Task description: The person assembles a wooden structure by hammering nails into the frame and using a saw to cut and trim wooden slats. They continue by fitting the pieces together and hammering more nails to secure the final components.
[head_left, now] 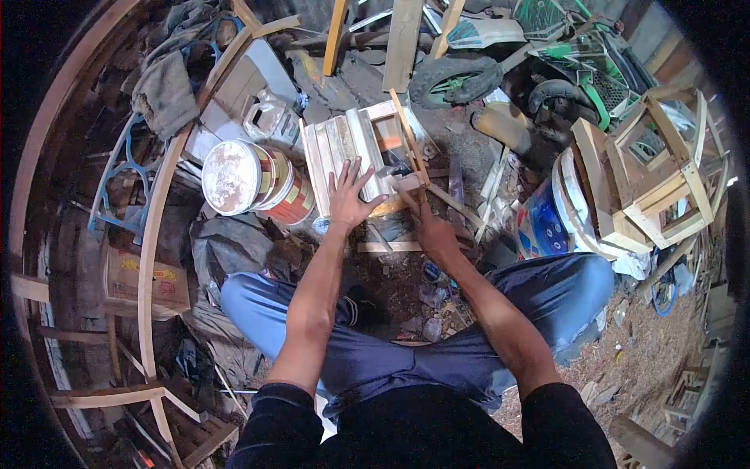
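Observation:
In front of me is a small wooden frame (332,141) with pale slats laid side by side across its top. My left hand (351,195) lies on the slats with its fingers spread, pressing near their closer end. My right hand (436,234) is wrapped round the handle of what looks like a hammer (408,187), its head close to the right end of the slats; blur hides its exact outline. A longer wooden strip (408,137) slants along the frame's right side.
Stacked paint buckets (232,178) stand left of the frame, with a plastic jug (271,121) behind. A blue bucket (547,219) and another wooden frame (664,184) are at right. Behind lies a small wheel (455,80). A cardboard box (145,281) sits at left. Scraps litter the ground.

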Tool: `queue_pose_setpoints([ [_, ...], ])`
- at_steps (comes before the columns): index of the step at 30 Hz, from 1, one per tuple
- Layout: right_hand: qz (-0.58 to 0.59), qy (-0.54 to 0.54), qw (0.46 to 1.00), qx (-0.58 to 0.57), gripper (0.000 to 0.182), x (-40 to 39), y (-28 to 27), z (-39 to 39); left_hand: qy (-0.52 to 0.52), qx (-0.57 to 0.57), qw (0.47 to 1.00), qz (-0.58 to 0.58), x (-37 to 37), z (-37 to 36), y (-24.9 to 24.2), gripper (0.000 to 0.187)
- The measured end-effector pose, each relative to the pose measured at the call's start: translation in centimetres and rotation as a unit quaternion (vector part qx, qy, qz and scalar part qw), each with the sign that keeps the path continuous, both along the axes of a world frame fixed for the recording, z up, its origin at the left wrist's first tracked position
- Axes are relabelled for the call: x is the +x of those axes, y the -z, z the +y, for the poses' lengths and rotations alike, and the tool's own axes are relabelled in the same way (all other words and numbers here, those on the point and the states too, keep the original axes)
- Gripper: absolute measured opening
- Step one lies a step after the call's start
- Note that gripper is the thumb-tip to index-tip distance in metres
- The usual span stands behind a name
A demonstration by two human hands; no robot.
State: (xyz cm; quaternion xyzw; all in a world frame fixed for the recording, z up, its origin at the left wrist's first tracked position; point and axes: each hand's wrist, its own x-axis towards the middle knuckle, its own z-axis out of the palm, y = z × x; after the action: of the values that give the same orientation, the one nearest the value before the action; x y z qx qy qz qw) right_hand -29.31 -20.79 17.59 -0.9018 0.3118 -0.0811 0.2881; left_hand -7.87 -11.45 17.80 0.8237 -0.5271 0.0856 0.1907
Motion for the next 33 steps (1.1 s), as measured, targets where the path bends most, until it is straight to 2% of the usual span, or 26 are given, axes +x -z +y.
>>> queue_pose_setpoints([
  [5, 0.025, -0.027, 0.999, 0.009, 0.03, -0.1, 0.6, -0.7, 0.001, 0.001, 1.0, -0.001, 0.6, -0.3, 0.1, 0.075],
  [8, 0.006, 0.029, 0.997, 0.07, 0.029, 0.9, -7.4, -0.1, -0.006, 0.014, 1.0, 0.007, 0.2, -0.1, 0.1, 0.075],
  [11, -0.027, 0.028, 0.998, 0.058, 0.027, 0.8, -6.8, 0.0, -0.006, 0.016, 1.0, 0.001, 0.3, 0.0, 0.3, 0.077],
  [14, 0.018, -0.012, 0.998, 0.063, 0.026, 0.4, -0.7, -0.6, -0.004, 0.016, 1.0, 0.018, 0.2, 0.0, 0.2, 0.078],
  [18, -0.003, 0.009, 0.997, 0.078, 0.027, 1.5, -4.1, -1.2, 0.005, 0.014, 1.0, 0.026, 0.3, 0.1, 0.1, 0.078],
  [20, -0.138, -0.004, 0.99, 0.027, 0.035, 1.7, -4.8, -1.5, 0.006, 0.012, 1.0, 0.025, 0.4, 0.1, 0.3, 0.078],
  [23, -0.103, 0.008, 0.993, 0.057, 0.038, 1.6, -5.1, -1.5, 0.006, 0.005, 1.0, 0.011, 0.5, 0.1, 0.3, 0.076],
  [26, -0.048, 0.031, 0.998, 0.035, 0.035, 0.5, -6.0, 0.1, 0.004, 0.008, 1.0, 0.02, 0.4, 0.0, 0.1, 0.076],
  [29, -0.059, 0.021, 0.996, 0.059, 0.024, 0.4, -4.6, 0.8, 0.005, 0.009, 1.0, 0.025, 0.5, 0.1, 0.0, 0.076],
  [33, -0.056, -0.001, 0.997, 0.043, 0.023, -0.4, -1.9, 0.8, 0.011, -0.005, 1.0, 0.02, 0.9, 0.1, 0.6, 0.082],
])
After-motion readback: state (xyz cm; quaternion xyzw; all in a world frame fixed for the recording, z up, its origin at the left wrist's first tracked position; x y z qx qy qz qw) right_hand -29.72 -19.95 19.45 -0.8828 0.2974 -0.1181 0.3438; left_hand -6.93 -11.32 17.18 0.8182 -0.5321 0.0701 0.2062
